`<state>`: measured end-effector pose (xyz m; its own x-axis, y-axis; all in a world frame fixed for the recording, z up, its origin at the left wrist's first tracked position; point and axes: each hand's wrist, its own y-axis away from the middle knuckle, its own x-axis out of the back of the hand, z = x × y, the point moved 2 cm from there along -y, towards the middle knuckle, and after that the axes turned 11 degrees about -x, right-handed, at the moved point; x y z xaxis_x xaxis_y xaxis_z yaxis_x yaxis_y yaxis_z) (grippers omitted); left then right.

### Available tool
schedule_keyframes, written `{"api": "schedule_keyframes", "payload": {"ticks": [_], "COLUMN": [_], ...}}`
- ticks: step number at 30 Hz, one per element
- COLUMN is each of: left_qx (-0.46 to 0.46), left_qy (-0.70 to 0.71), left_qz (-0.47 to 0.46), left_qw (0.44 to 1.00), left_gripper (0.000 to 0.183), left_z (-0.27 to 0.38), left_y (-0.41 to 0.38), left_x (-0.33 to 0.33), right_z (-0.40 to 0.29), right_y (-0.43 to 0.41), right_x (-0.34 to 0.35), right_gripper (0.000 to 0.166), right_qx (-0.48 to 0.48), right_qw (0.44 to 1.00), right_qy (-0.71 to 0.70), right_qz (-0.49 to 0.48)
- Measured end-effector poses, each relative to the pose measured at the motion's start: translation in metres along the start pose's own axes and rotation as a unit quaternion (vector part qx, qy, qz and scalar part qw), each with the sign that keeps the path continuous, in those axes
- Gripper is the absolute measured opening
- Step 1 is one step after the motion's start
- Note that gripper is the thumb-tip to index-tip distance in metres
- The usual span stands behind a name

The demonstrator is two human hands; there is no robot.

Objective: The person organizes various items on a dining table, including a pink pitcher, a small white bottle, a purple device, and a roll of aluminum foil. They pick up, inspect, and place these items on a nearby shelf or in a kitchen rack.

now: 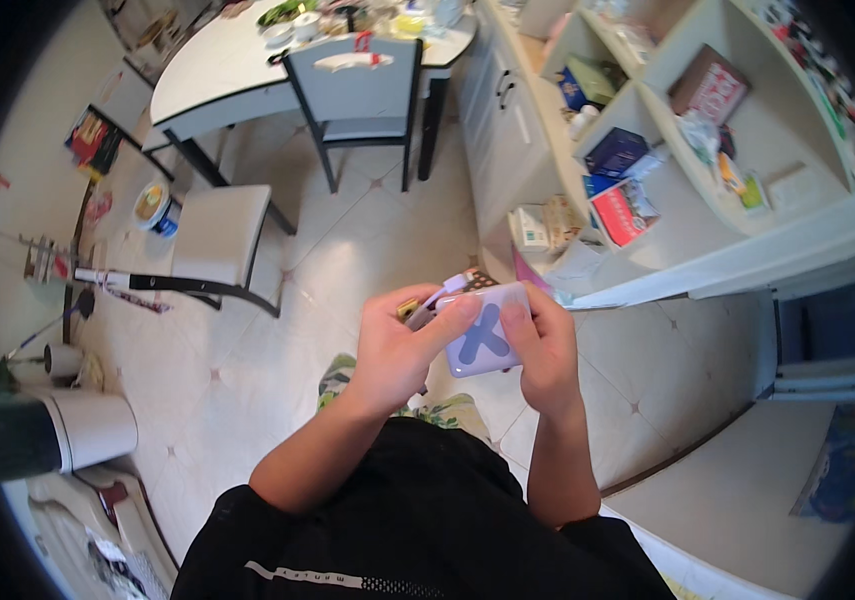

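Note:
Both my hands are raised in front of my body around a flat, pale purple case [489,361] with a dark X on its face, possibly a power bank. My left hand [395,341] grips its left side, thumb laid across the front. A lavender cable plug [455,283] sticks up by the left thumb. A small gold-coloured piece [407,308] shows between the left fingers. My right hand [552,349] grips the right side with its thumb on the face. Behind the case's top edge a dark dotted object [481,279] peeks out, mostly hidden.
Ahead stands a white table [225,64] with dishes, and a chair [356,82] is tucked against it. Another chair [221,232] is at the left, beside a tub [153,202]. An open shelf unit [697,217] holding boxes lines the right. A white bin [101,431] is lower left.

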<state>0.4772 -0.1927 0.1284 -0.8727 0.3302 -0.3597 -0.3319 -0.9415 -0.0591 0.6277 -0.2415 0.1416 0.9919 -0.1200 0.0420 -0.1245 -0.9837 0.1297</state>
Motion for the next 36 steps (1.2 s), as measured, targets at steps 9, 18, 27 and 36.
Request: {"api": "schedule_keyframes", "payload": {"ticks": [9,18,27,36], "left_qx": [0.121,0.169,0.163,0.157], "left_qy": [-0.110,0.061,0.021,0.162], "left_qz": [-0.056,-0.007,0.061,0.229], "left_qw": [0.985,0.984,0.984,0.947], "left_gripper": [0.035,0.028,0.026,0.022], "left_z": [0.000,0.047,0.049,0.010], "left_y": [-0.094,-0.205,-0.344,-0.480], "left_x": [0.152,0.280,0.367,0.484], "right_z": [0.046,0.034,0.003,-0.039], "right_y": [-0.156,-0.309,-0.472,-0.717], "right_x": [-0.092,-0.211,-0.260,-0.262], "right_gripper": [0.037,0.035,0.033,0.026], "right_qx": [-0.237,-0.270,-0.268,-0.171], "right_qw": [0.936,0.917,0.916,0.959], "right_qy": [-0.133,-0.180,-0.027,-0.097], "right_qz": [-0.223,-0.230,-0.297,-0.203]}}
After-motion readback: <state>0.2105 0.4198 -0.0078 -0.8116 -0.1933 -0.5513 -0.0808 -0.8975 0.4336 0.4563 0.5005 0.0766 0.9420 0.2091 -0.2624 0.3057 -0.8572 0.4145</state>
